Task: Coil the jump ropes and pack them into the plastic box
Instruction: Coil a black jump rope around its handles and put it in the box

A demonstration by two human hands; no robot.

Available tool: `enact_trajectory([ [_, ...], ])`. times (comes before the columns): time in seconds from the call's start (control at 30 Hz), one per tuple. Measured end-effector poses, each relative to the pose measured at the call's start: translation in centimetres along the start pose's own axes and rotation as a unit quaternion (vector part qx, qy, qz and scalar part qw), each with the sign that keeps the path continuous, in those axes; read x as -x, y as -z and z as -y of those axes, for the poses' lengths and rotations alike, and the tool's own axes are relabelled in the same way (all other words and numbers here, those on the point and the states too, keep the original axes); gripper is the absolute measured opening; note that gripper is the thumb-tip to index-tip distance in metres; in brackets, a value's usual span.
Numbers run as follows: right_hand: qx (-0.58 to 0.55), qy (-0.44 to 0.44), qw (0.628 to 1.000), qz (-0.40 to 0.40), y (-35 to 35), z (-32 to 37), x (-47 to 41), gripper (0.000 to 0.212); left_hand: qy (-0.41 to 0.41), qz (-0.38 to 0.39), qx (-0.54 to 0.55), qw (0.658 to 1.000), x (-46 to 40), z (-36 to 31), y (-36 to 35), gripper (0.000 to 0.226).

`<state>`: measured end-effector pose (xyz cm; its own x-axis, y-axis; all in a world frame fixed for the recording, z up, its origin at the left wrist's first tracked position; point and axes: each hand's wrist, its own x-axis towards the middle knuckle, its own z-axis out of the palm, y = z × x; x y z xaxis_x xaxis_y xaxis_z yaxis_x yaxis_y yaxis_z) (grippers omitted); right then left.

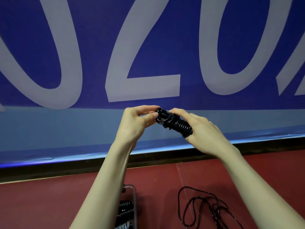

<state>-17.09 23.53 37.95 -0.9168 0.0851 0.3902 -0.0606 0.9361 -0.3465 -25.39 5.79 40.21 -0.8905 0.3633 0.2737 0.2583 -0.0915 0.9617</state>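
Observation:
I hold a black jump rope [175, 123], wound into a tight bundle, up in front of the blue banner. My right hand [204, 133] grips the wrapped body of the bundle. My left hand [137, 121] pinches the loops at its left end between thumb and fingers. Low on the floor stands the clear plastic box [134, 195], partly hidden by my left forearm, with coiled ropes [126, 210] inside. A loose black jump rope [206, 210] lies tangled on the red floor at the lower right.
A blue banner [92, 63] with large pale letters fills the wall ahead, with a black strip [49, 171] along its base. Red floor [41, 204] spreads to the left of the box.

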Motion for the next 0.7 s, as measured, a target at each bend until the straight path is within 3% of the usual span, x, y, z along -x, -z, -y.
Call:
enact_trajectory([
  [0.27,0.023,0.017,1.0,-0.008,0.6,-0.2,0.3,0.081,-0.057,-0.036,-0.112,0.991,0.1,-0.1,-0.4,0.022],
  [0.7,0.146,0.01,0.989,-0.024,1.0,0.5,1.0,0.088,-0.107,-0.044,-0.181,0.977,0.5,0.3,-1.7,0.02],
])
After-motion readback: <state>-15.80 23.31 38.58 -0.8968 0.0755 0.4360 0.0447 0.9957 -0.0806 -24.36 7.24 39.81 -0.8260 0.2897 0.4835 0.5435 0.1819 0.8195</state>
